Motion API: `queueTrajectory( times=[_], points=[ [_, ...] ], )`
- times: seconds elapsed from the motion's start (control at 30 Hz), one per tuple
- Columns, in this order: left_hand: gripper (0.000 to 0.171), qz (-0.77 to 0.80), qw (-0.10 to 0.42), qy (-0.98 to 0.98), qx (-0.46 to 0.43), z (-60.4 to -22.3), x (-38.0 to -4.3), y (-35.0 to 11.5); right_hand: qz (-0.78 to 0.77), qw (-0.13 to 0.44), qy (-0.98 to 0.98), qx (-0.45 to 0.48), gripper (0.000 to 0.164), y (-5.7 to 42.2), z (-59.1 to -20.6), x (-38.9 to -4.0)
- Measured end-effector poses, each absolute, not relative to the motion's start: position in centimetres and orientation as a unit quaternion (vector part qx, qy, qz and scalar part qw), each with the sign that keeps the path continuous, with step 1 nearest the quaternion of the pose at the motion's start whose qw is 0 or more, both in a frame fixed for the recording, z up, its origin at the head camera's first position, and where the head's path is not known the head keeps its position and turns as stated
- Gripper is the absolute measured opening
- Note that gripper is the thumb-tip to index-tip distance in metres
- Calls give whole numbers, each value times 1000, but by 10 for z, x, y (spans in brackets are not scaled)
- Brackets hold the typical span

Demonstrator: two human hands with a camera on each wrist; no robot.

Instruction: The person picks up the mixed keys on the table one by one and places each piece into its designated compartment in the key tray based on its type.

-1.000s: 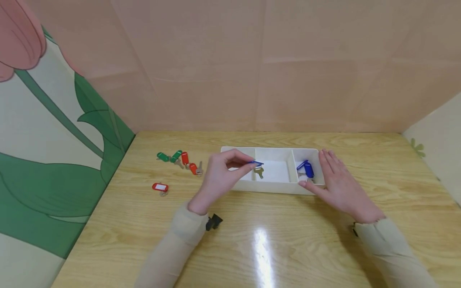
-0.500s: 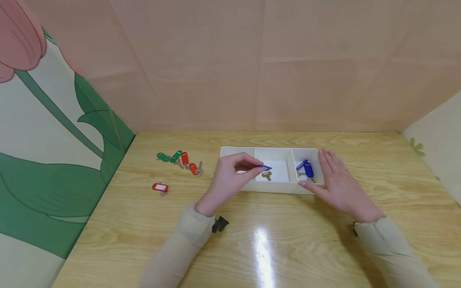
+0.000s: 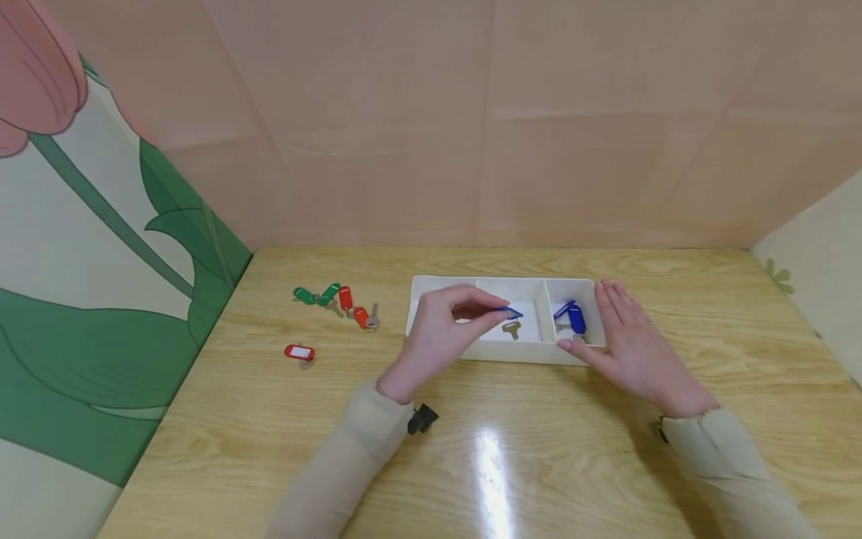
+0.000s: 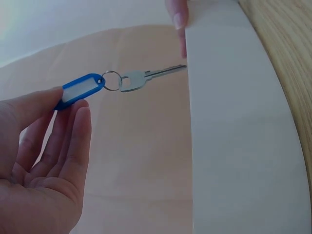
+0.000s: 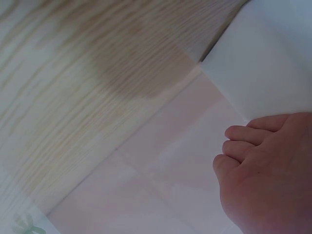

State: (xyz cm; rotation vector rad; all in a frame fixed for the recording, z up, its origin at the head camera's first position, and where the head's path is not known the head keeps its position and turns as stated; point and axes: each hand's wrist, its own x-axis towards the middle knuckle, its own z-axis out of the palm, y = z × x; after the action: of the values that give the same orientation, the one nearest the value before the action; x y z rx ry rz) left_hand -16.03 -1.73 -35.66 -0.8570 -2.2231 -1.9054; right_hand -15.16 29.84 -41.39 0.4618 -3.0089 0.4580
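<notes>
My left hand (image 3: 453,320) pinches a blue key tag (image 4: 81,89) between thumb and fingertips, over the middle compartment of the white divided tray (image 3: 518,352). From the tag's ring hangs a key (image 4: 139,80), silvery in the left wrist view and brassy in the head view. At the tray's right end my right hand (image 3: 629,348) rests with straight fingers along the outer wall, its thumb at the front rim. Blue key tags (image 3: 575,317) with keys lie in the right compartment. The left compartment is partly hidden behind my left hand.
To the left on the wooden table (image 3: 539,464) lie two green key tags (image 3: 329,293) and two red key tags (image 3: 346,297) with keys. Nearer me is another red key tag (image 3: 299,352). A wall (image 3: 471,150) stands behind the table.
My left hand has moved to the right with the blue key tag, from near the left divider to further over the middle compartment. The right hand has stayed on the tray.
</notes>
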Motion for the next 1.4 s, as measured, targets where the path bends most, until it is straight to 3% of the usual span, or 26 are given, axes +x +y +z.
queueTrajectory(
  times=[0.8, 1.4],
  points=[
    [16, -609, 60, -730, -304, -353, -175, 15, 168, 55, -971, 162, 107, 298, -416, -151],
    [9, -617, 42, -730, -292, -353, -191, 36, 170, 55, -970, 164, 107, 298, -415, -152]
  ],
)
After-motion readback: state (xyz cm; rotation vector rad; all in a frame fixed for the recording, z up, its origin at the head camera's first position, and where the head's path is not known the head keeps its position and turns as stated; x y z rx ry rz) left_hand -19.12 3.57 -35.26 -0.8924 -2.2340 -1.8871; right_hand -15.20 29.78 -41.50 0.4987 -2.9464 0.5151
